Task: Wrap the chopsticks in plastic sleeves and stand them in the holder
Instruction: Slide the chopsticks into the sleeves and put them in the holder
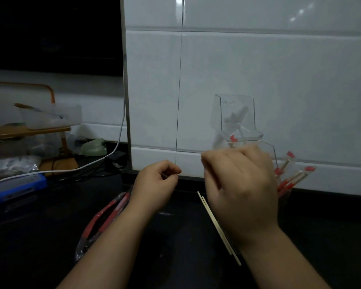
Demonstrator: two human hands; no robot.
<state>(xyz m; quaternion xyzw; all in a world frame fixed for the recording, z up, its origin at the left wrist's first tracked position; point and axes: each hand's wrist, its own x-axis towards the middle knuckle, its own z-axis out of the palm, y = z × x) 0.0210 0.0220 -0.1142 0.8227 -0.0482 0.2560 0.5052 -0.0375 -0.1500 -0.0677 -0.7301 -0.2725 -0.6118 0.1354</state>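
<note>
Counter: you work at a dark countertop (175,247) that meets a white tiled wall (258,69).
Your left hand: your left hand (156,182) hovers over the counter with its fingers curled in and the thumb meeting the forefinger; whether anything thin is pinched there cannot be told.
Your right hand: your right hand (240,184) is raised with its back to you and blurred, fingers bent forward; what it grips, if anything, is hidden.
Bare chopsticks: two bare chopsticks (215,224) lie side by side on the counter, partly under your right wrist.
Sleeves: a pack of red-printed plastic sleeves (104,217) lies on the counter beneath your left forearm.
Holder: a clear holder (238,117) stands against the wall just behind your right hand.
Wrapped chopsticks: several wrapped chopsticks (290,176) with red ends lean upright to the right of that hand, near the wall.
Left side: a white cable (113,151) runs across to a blue box (17,187), with a wooden rack (29,130) carrying a plastic tub (50,115) behind it.
</note>
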